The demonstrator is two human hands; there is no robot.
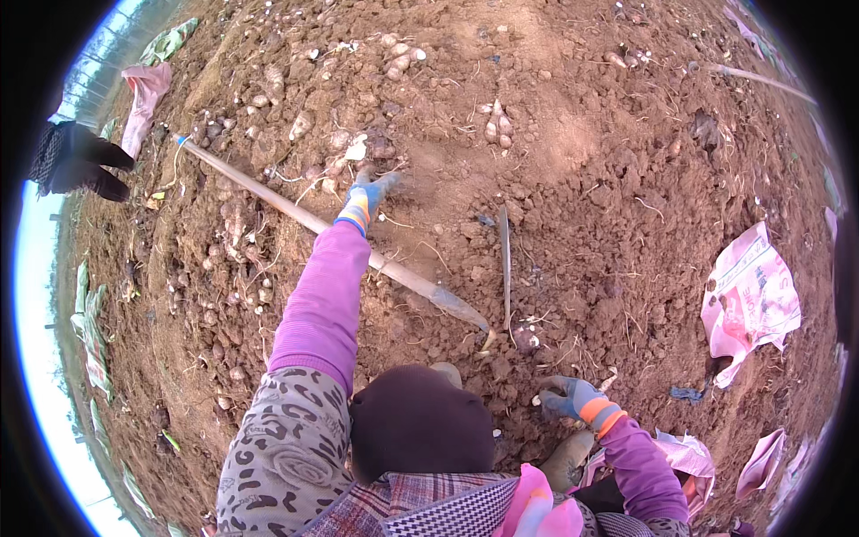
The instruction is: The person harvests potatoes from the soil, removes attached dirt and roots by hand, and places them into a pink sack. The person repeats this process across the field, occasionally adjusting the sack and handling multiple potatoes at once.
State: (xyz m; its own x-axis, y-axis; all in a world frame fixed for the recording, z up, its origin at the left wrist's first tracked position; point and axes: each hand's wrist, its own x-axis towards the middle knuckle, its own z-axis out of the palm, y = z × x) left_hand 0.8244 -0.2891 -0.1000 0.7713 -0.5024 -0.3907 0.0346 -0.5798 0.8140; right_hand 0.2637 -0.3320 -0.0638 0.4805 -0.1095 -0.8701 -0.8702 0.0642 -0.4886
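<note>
My left hand (368,194), in a blue-grey work glove with an orange and yellow cuff, reaches over the hoe handle (288,208). Its fingers are apart beside a cluster of soil-covered corms, probably taro, with a pale cut face (356,148); the fingertips blur against the soil. My right hand (570,401), gloved alike, is low over loose soil near my boot (567,460). A small white piece (536,401) shows at its fingertips; whether it is gripped is unclear. Between the hands, a thin metal blade (505,268) appears edge-on near the handle's lower end. A dirty corm (525,339) lies below it.
Corms lie scattered at left (231,228), with small clumps ahead (498,124). A torn pink printed sack (751,302) lies at right. Another long handle (758,80) rests at upper right. A person's dark-clad legs (87,164) show at far left.
</note>
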